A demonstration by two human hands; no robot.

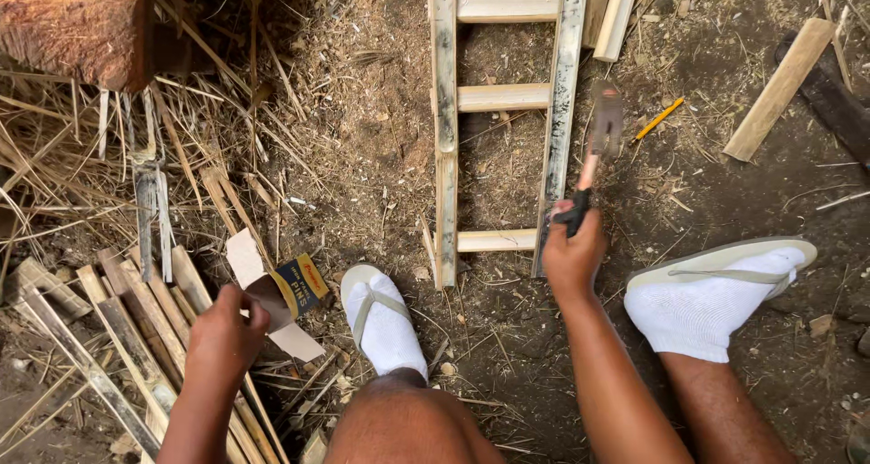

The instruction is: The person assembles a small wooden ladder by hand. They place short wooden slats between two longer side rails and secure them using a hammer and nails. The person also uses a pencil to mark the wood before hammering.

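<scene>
Right hand [573, 257] is gripping the hammer [598, 147] tight, head blurring beside the ladder [501, 97] rail on the dirt; left hand [227, 330] is fishing inside the small opened box [288, 292], fingers hidden.

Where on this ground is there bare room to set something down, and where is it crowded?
Bare dirt lies between the straw and the ladder frame, above the left foot; another patch sits right of the hammer, between the pencil, the plank and the right foot. Crowded: the slats by the left hand and small box.
</scene>
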